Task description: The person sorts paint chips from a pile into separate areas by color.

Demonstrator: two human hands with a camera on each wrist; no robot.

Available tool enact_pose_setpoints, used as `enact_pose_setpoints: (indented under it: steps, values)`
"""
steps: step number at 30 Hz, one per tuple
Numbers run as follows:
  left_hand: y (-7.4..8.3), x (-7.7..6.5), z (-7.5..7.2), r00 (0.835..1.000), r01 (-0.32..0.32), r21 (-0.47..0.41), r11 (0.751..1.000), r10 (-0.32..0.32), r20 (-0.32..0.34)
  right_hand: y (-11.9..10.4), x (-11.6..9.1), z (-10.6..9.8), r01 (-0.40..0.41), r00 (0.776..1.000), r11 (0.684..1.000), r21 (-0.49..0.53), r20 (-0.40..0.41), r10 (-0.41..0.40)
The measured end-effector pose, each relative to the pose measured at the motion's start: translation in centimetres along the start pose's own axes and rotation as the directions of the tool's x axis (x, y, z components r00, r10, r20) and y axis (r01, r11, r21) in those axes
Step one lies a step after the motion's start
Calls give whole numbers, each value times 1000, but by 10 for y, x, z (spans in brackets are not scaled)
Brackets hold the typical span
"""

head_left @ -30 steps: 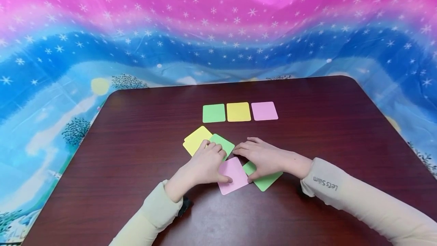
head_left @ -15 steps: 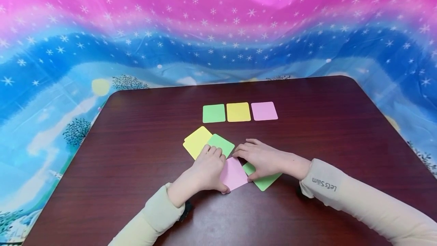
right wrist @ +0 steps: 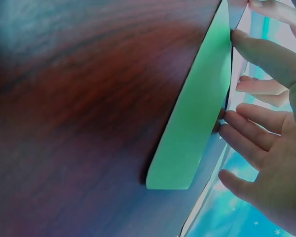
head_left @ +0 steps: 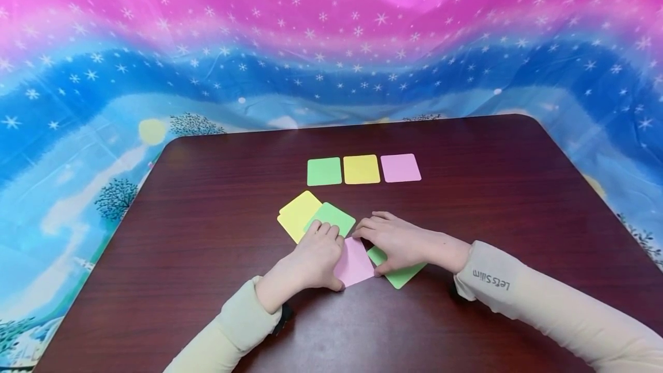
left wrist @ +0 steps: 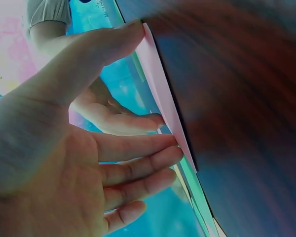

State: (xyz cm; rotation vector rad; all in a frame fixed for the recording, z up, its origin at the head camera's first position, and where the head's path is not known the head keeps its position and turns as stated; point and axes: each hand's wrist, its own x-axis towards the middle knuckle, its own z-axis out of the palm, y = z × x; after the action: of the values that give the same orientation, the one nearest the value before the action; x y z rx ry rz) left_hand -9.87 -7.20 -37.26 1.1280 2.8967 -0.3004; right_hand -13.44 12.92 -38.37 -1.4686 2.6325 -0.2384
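In the head view, a pink square card point(head_left: 355, 265) lies between both hands. My left hand point(head_left: 317, 258) holds its left side, thumb at the near corner and fingertips at the far edge. My right hand point(head_left: 396, 242) holds its right side, thumb at the right corner and fingers at the far corner. A green card point(head_left: 400, 278) lies partly under the right hand. Beyond the left fingertips, another green card point(head_left: 335, 219) overlaps yellow cards point(head_left: 297, 213). The left wrist view shows the pink card point(left wrist: 160, 81) edge-on between thumb and fingers.
A row of three square cards lies farther back: green point(head_left: 324, 171), yellow point(head_left: 361, 169) and pink point(head_left: 401, 168). The dark wooden table point(head_left: 155, 281) has rounded far corners. A patterned cloth point(head_left: 331, 33) hangs behind it.
My left thumb has slid from the pink card's face to its near edge, and the left fingers have drawn back off the green card a little. The right hand has barely moved.
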Motion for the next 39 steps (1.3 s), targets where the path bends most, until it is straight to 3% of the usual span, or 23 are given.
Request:
enact_pose_setpoints:
  steps: [8,19,25,39]
  values:
    - [-1,-1,1,999,-32,-14,999,32,-7,-1,3,2,-30,1000,996,89,10,29]
    - [-1,-2,4,1000,23,-12,1000,-23,-13,-4,8,-1,-41,998,992,120,60,34]
    - [0,-2,3,1000,23,-11,1000,-23,-14,-6,8,-3,-96,991,985,140,109,81]
    - [2,-3,2,1000,7,20,1000,-6,-16,-15,7,-1,-99,991,994,-38,85,102]
